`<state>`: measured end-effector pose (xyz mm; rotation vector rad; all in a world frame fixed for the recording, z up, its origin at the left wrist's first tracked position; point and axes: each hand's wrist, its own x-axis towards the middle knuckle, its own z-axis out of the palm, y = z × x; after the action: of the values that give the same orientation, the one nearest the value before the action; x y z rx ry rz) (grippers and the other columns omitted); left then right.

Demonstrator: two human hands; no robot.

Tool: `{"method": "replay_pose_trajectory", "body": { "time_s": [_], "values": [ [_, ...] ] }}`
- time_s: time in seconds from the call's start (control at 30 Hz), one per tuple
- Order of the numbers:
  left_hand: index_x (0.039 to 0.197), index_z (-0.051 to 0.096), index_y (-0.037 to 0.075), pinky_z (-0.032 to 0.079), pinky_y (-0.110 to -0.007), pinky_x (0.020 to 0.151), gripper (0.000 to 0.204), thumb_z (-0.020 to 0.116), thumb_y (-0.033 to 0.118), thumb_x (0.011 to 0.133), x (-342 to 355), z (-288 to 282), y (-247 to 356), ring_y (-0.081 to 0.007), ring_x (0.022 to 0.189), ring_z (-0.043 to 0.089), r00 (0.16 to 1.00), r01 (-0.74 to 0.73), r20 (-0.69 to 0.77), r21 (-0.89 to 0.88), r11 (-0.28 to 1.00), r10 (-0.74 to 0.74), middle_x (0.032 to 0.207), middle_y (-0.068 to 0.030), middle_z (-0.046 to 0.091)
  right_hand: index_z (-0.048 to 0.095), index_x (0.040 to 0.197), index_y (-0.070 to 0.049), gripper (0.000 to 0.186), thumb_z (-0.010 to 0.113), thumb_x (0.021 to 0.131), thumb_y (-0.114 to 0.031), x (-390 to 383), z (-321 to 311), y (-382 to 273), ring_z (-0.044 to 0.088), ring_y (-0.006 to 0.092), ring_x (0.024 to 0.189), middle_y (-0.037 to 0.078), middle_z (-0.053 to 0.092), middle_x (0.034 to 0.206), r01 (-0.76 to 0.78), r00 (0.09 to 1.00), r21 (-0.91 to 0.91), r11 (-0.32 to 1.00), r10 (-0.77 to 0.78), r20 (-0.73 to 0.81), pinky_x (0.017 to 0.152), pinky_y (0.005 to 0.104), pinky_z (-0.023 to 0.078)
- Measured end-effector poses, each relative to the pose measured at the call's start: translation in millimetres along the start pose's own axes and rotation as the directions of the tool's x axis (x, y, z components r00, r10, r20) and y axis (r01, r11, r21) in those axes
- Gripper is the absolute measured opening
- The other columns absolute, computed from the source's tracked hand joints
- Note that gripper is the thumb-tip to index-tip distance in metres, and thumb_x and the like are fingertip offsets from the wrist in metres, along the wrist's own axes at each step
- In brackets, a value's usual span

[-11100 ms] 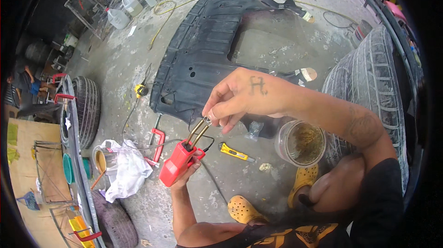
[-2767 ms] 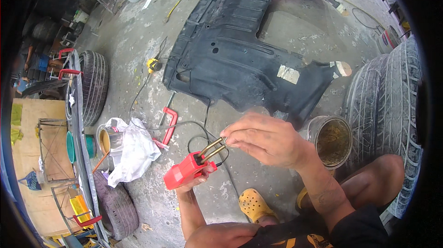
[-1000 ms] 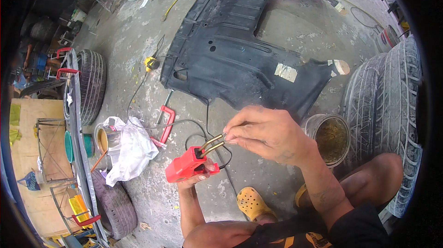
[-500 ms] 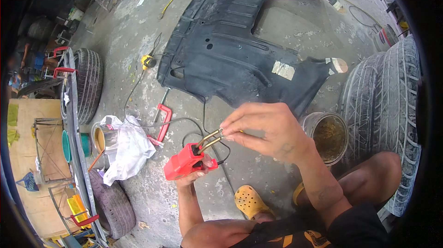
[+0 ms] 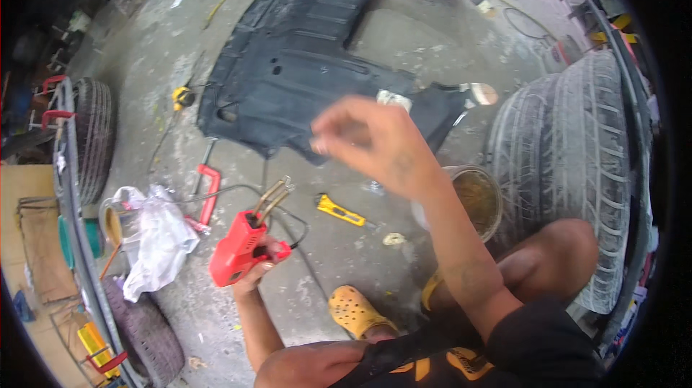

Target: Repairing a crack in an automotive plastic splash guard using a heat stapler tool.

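In the head view, my left hand (image 5: pixel 254 276) grips a red handheld tool (image 5: pixel 229 257), its two brass prongs (image 5: pixel 271 197) pointing up with a small bent wire at their tips. My right hand (image 5: pixel 364 143) hangs above and to the right of the prongs, apart from them, its fingers curled and blurred; anything between them is unclear. Beyond it lies a large black moulded panel (image 5: pixel 285 71) with a cut-out and pale patches. A yellow box cutter (image 5: pixel 339 209) rests on the floor to the right of the tool.
Large tyres (image 5: pixel 555 143) stand at right beside a tub (image 5: pixel 476 200) of brownish material. A red C-clamp (image 5: pixel 209 197), crumpled white plastic bag (image 5: pixel 155 244) and yellow-black object (image 5: pixel 182 98) lie leftward, near a metal rail (image 5: pixel 76 186) with clamps and another tyre (image 5: pixel 101 143). Cables cross the floor.
My right hand has left the prong tips, rising away from them. My left hand and the tool appear further left as the view shifts; the yellow box cutter has come into sight again.
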<state>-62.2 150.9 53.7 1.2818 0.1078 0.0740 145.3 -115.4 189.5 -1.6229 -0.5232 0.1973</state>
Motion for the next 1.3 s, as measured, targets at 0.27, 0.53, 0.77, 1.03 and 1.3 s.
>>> {"method": "replay_pose_trajectory", "body": {
  "time_s": [0.27, 0.53, 0.77, 1.03, 1.3],
  "values": [
    [0.114, 0.060, -0.003, 0.053, -0.033, 0.075, 0.045, 0.079, 0.004, 0.074, 27, 59, 26, -0.0188, 0.086, 0.064, 0.994, 0.095, -0.057, 0.104, 0.990, -0.089, 0.098, -0.0123, 0.067, 0.072, 0.091, 0.000, 0.052, 0.071, 0.084, -0.051, 205, -119, 71, 0.064, 0.0161, 0.066, 0.008, 0.067, 0.075, 0.037, 0.890, -0.658, 0.752, 0.274, 0.364, 0.061, 0.0302, 0.054],
    [0.119, 0.062, 0.001, 0.052, -0.029, 0.081, 0.035, 0.072, 0.003, 0.086, 82, 86, 79, -0.0152, 0.094, 0.064, 0.986, 0.099, 0.065, 0.509, 0.855, -0.152, 0.105, -0.0075, 0.068, 0.065, 0.104, 0.012, 0.089, 0.069, 0.075, -0.072, 170, -201, 165, 0.066, 0.0257, 0.072, 0.015, 0.068, 0.082, -0.356, 0.739, -0.708, 0.609, 0.647, 0.185, 0.060, 0.0407, 0.059],
    [0.119, 0.063, 0.000, 0.052, -0.032, 0.086, 0.035, 0.073, 0.007, 0.086, 144, 97, 125, -0.0212, 0.101, 0.066, 0.934, -0.036, 0.249, 0.778, 0.628, -0.255, 0.108, -0.0111, 0.068, 0.042, 0.134, 0.016, 0.105, 0.071, 0.077, -0.067, 148, -190, 189, 0.060, 0.0389, 0.115, 0.031, 0.057, 0.124, -0.744, 0.411, -0.377, 0.552, 0.822, 0.394, 0.089, 0.0528, 0.055],
    [0.110, 0.065, 0.003, 0.046, -0.037, 0.087, 0.034, 0.066, 0.028, 0.087, 246, 100, 123, -0.0312, 0.098, 0.063, 0.740, -0.432, 0.587, 0.789, 0.437, -0.329, 0.103, -0.0130, 0.066, 0.039, 0.137, 0.016, 0.100, 0.065, 0.083, -0.064, 135, -212, 213, 0.059, 0.0437, 0.116, 0.036, 0.050, 0.132, -0.765, 0.531, -0.181, 0.618, 0.765, 0.365, 0.087, 0.0525, 0.057],
    [0.109, 0.062, 0.006, 0.038, -0.052, 0.099, 0.039, 0.065, 0.034, 0.082, 324, 83, 86, -0.0357, 0.103, 0.061, 0.598, -0.548, 0.690, 0.724, 0.419, -0.408, 0.103, -0.0111, 0.063, 0.048, 0.133, 0.013, 0.092, 0.060, 0.086, -0.065, 113, -216, 188, 0.060, 0.0450, 0.114, 0.038, 0.044, 0.137, -0.766, 0.557, -0.214, 0.606, 0.793, 0.248, 0.081, 0.0450, 0.060]
  ]
}}
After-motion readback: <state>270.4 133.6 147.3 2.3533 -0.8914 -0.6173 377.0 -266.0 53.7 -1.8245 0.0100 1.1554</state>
